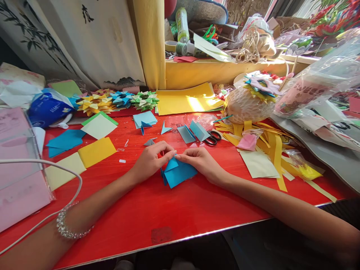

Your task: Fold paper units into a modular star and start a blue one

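Observation:
Both hands meet over a blue sheet of folded paper [180,174] just above the red table [135,221]. My left hand [153,157] pinches its upper left corner between thumb and forefinger. From the other side, my right hand [203,163] pinches the top edge close to the left fingertips. A triangular flap is folded down at that corner. Small folded paper pieces lie just beyond the hands: a grey-blue one [150,141], a light blue one [165,128] and a dark blue one [145,126]. Folded light blue papers [199,131] rest near black-handled scissors [213,138].
Blue sheets [66,141], a yellow sheet [97,152] and a pale sheet [66,170] lie at left. Star-shaped paper ornaments [144,100] line the back beside large yellow paper [185,99]. Yellow strips [277,157] spread at right. A white cable [80,183] crosses the left arm.

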The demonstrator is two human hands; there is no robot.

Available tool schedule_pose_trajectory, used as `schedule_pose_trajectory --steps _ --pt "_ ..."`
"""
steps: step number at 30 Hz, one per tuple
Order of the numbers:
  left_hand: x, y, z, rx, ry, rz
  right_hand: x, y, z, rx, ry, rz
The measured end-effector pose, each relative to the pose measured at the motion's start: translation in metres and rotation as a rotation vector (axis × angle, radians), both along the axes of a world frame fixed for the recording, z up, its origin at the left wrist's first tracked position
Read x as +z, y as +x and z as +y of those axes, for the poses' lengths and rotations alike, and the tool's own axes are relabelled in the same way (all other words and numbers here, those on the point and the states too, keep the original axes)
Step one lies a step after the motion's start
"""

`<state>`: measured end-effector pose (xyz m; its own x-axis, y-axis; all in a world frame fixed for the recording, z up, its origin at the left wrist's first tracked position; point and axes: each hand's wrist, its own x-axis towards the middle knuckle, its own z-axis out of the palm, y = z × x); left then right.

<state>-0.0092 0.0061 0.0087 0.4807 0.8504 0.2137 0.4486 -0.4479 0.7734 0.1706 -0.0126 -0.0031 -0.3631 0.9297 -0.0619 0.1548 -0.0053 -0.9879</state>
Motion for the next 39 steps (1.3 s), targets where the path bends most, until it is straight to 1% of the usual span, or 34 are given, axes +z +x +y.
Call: schedule_pose_trajectory --steps 3,5,7,11,13,15,17,20,23,28,32,34,37,39 --pt "-0.001 -0.001 0.004 -0.033 -0.121 -0.034 0.002 0.000 0.000 -0.012 0.043 -0.037" --pt "-0.002 -0.001 0.005 -0.019 -0.168 -0.063 0.002 0.000 0.002 -0.028 0.046 -0.027" --pt "-0.002 -0.001 0.005 0.018 -0.193 -0.108 0.002 0.001 0.005 -0.061 0.055 0.036" --pt "-0.004 -0.001 0.007 0.080 -0.223 -0.213 -0.002 0.004 0.012 -0.179 0.092 0.189" --pt "-0.005 -0.001 0.008 0.105 -0.271 -0.281 -0.004 0.005 0.015 -0.266 0.102 0.236" --pt "-0.005 -0.001 0.009 0.140 -0.325 -0.359 -0.004 0.004 0.017 -0.307 0.089 0.288" --pt "-0.005 0.000 0.010 0.157 -0.362 -0.415 -0.003 0.001 0.016 -0.245 0.059 0.332" --pt "-0.004 0.001 0.008 0.120 -0.388 -0.419 -0.002 -0.002 0.013 -0.103 0.056 0.324" --pt "-0.004 0.001 0.004 0.080 -0.381 -0.353 -0.004 -0.002 0.010 -0.080 0.112 0.256" --pt "-0.006 0.002 0.004 0.056 -0.317 -0.246 -0.008 0.002 0.011 -0.048 0.185 0.119" --pt "-0.007 0.002 0.006 0.049 -0.293 -0.254 -0.006 0.003 0.011 0.078 0.181 0.046" --pt "-0.007 0.002 0.007 0.048 -0.309 -0.257 -0.006 0.003 0.012 0.054 0.175 0.062" --pt "-0.006 0.002 0.006 0.046 -0.365 -0.264 -0.008 0.003 0.014 -0.055 0.152 0.130" --pt "-0.006 0.002 0.006 0.059 -0.371 -0.273 -0.009 0.003 0.015 -0.066 0.121 0.157"
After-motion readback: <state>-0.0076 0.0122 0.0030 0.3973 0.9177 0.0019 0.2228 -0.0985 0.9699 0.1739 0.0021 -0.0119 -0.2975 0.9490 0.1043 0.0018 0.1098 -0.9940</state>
